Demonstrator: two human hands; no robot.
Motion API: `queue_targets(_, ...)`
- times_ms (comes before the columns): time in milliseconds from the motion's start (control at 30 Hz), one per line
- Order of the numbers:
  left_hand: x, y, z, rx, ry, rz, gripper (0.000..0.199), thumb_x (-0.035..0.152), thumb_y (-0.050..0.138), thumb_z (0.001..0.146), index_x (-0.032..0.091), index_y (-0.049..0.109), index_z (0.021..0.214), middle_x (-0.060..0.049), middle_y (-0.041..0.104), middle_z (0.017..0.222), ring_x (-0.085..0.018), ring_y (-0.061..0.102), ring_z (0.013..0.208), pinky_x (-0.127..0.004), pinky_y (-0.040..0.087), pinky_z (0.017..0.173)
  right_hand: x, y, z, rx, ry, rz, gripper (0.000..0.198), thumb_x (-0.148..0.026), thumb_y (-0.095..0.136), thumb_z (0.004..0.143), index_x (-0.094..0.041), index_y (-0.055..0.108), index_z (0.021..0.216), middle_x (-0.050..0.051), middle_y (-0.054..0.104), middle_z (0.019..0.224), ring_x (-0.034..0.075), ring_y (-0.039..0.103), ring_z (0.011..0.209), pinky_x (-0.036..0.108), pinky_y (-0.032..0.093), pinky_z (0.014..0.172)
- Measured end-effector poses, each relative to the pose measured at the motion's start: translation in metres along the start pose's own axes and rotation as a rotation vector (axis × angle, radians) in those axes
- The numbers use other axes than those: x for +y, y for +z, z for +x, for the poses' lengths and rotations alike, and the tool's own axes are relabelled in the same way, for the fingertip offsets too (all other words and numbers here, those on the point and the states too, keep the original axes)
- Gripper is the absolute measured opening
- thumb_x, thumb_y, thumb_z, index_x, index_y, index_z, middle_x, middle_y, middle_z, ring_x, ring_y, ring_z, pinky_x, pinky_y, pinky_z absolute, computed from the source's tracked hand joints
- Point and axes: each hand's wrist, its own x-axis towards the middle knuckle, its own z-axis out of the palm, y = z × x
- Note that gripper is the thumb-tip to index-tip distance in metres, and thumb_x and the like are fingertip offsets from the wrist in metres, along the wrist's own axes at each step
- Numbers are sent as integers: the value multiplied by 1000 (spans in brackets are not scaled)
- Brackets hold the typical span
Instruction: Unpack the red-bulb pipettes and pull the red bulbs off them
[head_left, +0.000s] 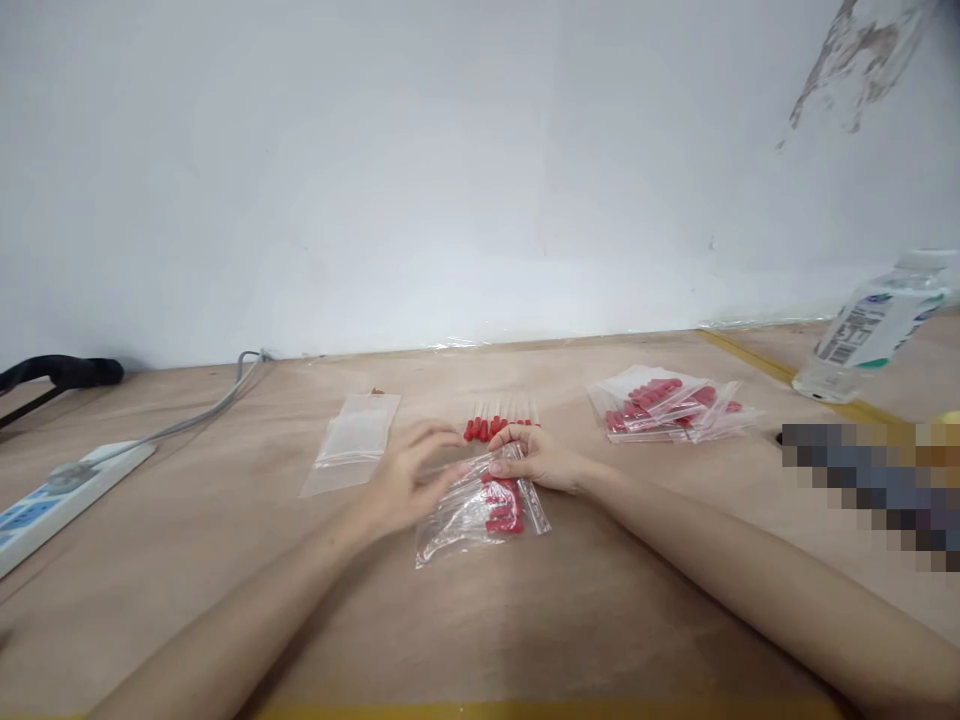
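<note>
A small clear plastic bag (480, 515) with several red-tipped sticks inside lies on the wooden table (225, 560) in front of me. My left hand (409, 475) pinches the bag's top edge from the left. From the right, my right hand (536, 455) grips the same top edge. Both sets of fingertips meet at the bag's mouth. Just behind my hands lies a loose row of red-tipped sticks (499, 420).
A stack of empty clear bags (352, 440) lies at the left. A pile of filled bags (667, 405) sits at the right. A white power strip (52, 500) with a grey cable is at far left, a plastic bottle (874, 325) at far right.
</note>
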Motion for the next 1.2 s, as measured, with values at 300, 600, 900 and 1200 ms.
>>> queue_targets(300,7,36,-8,-355,-62,-160,64,41,49,82,23,21,136,-9,39,134,-23,44,118,-41,38,95,6,-6,-24,129,113,153,68,-26,74,59,-16,34,113,-1,58,73,15,61,66,34,50,72)
queue_targets(600,3,42,6,-335,43,-136,53,39,49,82,18,36,130,-11,41,131,-21,39,120,-39,35,99,-1,4,-29,271,257,155,78,-9,73,55,-11,31,121,-5,55,61,12,59,51,27,52,54)
queue_targets(900,-5,55,25,-214,405,40,31,11,35,86,20,60,102,-8,53,107,-14,54,93,-26,47,76,2,6,-28,321,254,192,66,-5,76,50,-15,35,100,-6,59,53,12,58,47,22,49,44)
queue_targets(1200,-1,57,25,-95,504,72,26,17,37,89,16,63,91,-7,63,97,-13,60,84,-22,50,70,3,6,-27,282,253,153,68,-8,79,47,-17,31,94,-6,60,53,11,57,44,20,48,43)
